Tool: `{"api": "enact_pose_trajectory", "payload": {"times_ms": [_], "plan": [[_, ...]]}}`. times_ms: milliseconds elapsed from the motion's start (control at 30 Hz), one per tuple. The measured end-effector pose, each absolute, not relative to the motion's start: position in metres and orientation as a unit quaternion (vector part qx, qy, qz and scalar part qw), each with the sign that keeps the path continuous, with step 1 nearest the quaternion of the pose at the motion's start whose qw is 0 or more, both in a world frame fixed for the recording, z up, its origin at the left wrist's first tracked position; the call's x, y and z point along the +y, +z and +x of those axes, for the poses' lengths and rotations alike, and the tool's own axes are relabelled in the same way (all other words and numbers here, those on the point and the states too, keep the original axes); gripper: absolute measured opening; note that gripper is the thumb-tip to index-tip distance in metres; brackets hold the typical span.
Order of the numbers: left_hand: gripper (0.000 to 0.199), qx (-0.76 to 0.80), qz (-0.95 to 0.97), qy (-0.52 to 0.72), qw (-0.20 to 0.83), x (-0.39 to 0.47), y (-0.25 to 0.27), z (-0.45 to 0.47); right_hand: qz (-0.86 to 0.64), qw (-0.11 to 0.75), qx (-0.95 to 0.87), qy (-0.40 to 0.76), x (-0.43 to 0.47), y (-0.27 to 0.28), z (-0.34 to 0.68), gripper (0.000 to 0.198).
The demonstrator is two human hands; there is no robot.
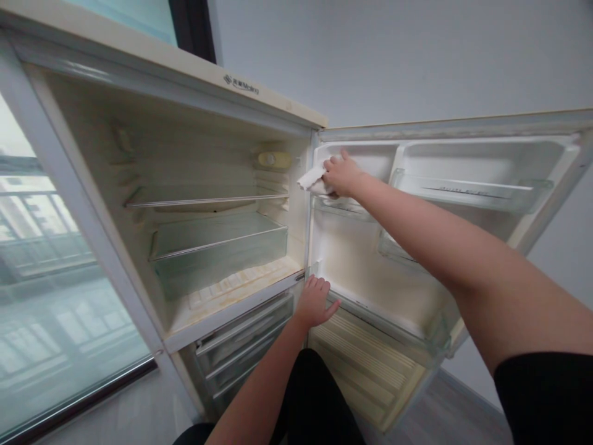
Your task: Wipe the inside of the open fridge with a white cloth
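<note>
An upright fridge (278, 106) stands before me with its upper door (361, 253) swung out to the right. My right hand (341, 174) is closed on a white cloth (313, 178), at the upper hinge-side corner of the door's inner face, by a clear door shelf (345, 209). Lower down, my left hand (315, 301) rests by the hinge side, at the end of the bottom door shelf (384, 321). Its fingers are stretched out and hold nothing that I can see. Part of the cloth is hidden under the right hand.
Inside the fridge are a glass shelf (208, 199), a clear drawer (222, 247) and a stained bottom ledge (241, 284). The lower freezer door (365, 358) also stands open, beside several freezer drawers (250, 346). A glass window (60, 296) is at the left.
</note>
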State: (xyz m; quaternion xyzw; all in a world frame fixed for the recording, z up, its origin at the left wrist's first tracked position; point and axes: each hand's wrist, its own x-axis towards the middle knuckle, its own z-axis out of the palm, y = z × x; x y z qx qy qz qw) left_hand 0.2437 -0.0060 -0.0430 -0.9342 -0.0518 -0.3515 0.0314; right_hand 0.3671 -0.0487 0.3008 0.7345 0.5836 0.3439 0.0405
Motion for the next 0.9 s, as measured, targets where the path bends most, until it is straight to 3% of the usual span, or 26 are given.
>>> {"api": "enact_pose_trajectory", "payload": {"times_ms": [333, 500, 567, 700, 900], "plan": [[0.035, -0.052, -0.935, -0.349, 0.03, -0.007, -0.044, 0.244, 0.777, -0.078, 0.465, 0.417, -0.038, 0.316, 0.384, 0.059], [0.036, -0.057, -0.935, -0.348, 0.041, -0.009, -0.045, 0.246, 0.854, -0.003, 0.335, 0.399, -0.061, 0.321, 0.4, 0.062], [0.037, -0.061, -0.934, -0.35, 0.042, -0.011, -0.046, 0.247, 0.856, -0.023, 0.343, 0.386, -0.067, 0.32, 0.406, 0.064], [0.038, -0.065, -0.933, -0.351, 0.052, -0.013, -0.045, 0.249, 0.864, -0.036, 0.415, 0.282, -0.07, 0.314, 0.406, 0.053], [0.039, -0.071, -0.931, -0.354, 0.051, -0.018, -0.044, 0.255, 0.909, 0.042, 0.406, 0.084, -0.079, 0.309, 0.384, 0.022]]}}
